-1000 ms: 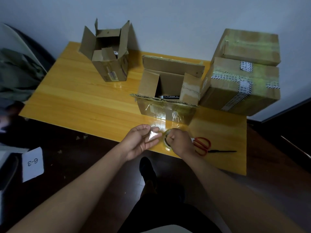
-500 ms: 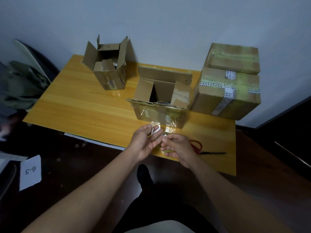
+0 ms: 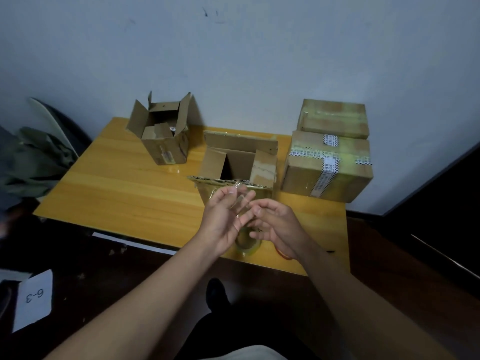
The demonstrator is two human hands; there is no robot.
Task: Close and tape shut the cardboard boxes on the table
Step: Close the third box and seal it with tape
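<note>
- A short strip of clear tape (image 3: pixel 240 203) is held up in front of the middle box (image 3: pixel 237 162), which stands open on the desk (image 3: pixel 124 193) at about twelve o'clock from the hands; the strip is judged to be kept clear of the desk so it cannot stick before it is wanted.
- The strip is pinched at the fingertips of the left hand (image 3: pixel 223 219), whose other fingers are spread and nearly straight.
- The right hand (image 3: pixel 276 224) is held just at three o'clock of the left, its fingers loosely curled toward the strip; whether the tape is actually touched by them cannot be told.
- The tape roll (image 3: pixel 246 245) is left lying flat on the desk at six o'clock of the hands, partly hidden beneath them.
- A second open box (image 3: pixel 163 136) is seen at ten o'clock, flaps upright, not yet closed.
- Two boxes already sealed are stacked at two o'clock, the larger box (image 3: pixel 327 167) carrying the smaller box (image 3: pixel 335 118).
- A sliver of red scissors handle (image 3: pixel 281 253) shows under the right wrist.
</note>
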